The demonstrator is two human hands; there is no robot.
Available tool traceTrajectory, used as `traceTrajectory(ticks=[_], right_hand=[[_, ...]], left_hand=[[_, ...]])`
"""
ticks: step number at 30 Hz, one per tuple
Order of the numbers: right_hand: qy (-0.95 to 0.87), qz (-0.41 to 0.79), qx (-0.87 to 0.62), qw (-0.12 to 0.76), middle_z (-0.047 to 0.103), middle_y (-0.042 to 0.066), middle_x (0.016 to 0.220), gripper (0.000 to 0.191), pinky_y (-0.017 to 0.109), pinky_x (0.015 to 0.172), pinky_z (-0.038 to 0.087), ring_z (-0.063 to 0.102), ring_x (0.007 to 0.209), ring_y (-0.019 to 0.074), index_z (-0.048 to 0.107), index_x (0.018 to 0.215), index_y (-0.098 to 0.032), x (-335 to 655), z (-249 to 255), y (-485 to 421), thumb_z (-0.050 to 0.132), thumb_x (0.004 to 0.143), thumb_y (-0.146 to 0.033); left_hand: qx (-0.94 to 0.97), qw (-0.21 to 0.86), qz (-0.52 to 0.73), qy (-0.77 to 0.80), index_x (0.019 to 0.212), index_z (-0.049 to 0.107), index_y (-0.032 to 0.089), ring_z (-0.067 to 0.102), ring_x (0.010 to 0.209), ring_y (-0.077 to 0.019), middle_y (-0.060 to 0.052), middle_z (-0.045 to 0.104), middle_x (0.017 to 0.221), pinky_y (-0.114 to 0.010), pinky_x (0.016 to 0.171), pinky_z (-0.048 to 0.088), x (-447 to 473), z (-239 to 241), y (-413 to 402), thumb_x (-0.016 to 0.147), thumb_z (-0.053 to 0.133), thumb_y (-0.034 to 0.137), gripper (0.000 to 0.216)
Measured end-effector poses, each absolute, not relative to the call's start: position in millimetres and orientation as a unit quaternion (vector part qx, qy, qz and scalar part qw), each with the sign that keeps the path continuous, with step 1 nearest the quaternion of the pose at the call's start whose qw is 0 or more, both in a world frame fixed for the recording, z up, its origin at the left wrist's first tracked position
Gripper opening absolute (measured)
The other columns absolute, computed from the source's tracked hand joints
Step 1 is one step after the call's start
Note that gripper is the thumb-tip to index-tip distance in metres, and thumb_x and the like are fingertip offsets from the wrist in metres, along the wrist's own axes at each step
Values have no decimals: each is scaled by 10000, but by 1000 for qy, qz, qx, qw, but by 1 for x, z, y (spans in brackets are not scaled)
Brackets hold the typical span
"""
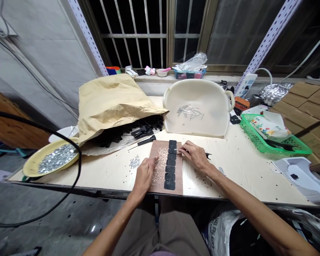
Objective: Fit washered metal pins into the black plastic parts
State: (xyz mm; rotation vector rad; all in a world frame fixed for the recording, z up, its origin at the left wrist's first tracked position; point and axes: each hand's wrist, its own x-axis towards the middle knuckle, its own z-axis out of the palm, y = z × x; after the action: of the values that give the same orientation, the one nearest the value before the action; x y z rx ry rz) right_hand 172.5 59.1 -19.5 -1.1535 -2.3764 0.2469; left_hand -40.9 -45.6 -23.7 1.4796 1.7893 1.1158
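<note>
Black pieces (lined up), beside right hand

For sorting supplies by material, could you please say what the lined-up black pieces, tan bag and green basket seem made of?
Black pieces: perhaps rubber or plastic; their dark, mostly matte surfaces leave it open. Tan bag: probably paper, matte, judging by its stiff creases. Green basket: likely plastic, slightly shiny, with perforated sides.

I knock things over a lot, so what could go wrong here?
The left hand could bump the little pile of shiny bits beside it and scatter them. The thin tool in the right hand might slip and nudge the black pieces out of line. The yellow dish near the edge of the table might spill if knocked.
</note>
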Motion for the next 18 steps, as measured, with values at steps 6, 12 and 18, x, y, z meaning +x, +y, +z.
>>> traceTrajectory(ticks=[6, 12, 18], right_hand=[[-894, 47, -383, 226, 573, 33, 854, 227, 243, 600, 338, 502, 824, 154, 621, 824, -187, 163, -29, 94, 464, 932, -312], [-951, 96, -221, 192, 578, 15, 747, 304, 245, 561, 355, 470, 714, 140, 625, 826, -216, 166, -39, 57, 359, 966, -259], [-908, 94, -341, 226, 585, 48, 792, 325, 274, 553, 392, 493, 752, 169, 633, 817, -199, 157, -25, 77, 360, 963, -299]], left_hand=[[596, 184, 371, 688, 1012, 687, 206, 564, 761, -187, -35, 539, 757, -293, 709, 424, -31, -27, -49, 927, 312, 434, 448], [564, 188, 385, 705, 991, 691, 209, 574, 731, -175, -25, 566, 743, -279, 679, 426, -29, -30, -49, 931, 324, 418, 426], [541, 194, 401, 713, 1000, 694, 188, 588, 724, -173, -31, 596, 759, -275, 680, 433, -31, -32, -49, 926, 330, 414, 434]])
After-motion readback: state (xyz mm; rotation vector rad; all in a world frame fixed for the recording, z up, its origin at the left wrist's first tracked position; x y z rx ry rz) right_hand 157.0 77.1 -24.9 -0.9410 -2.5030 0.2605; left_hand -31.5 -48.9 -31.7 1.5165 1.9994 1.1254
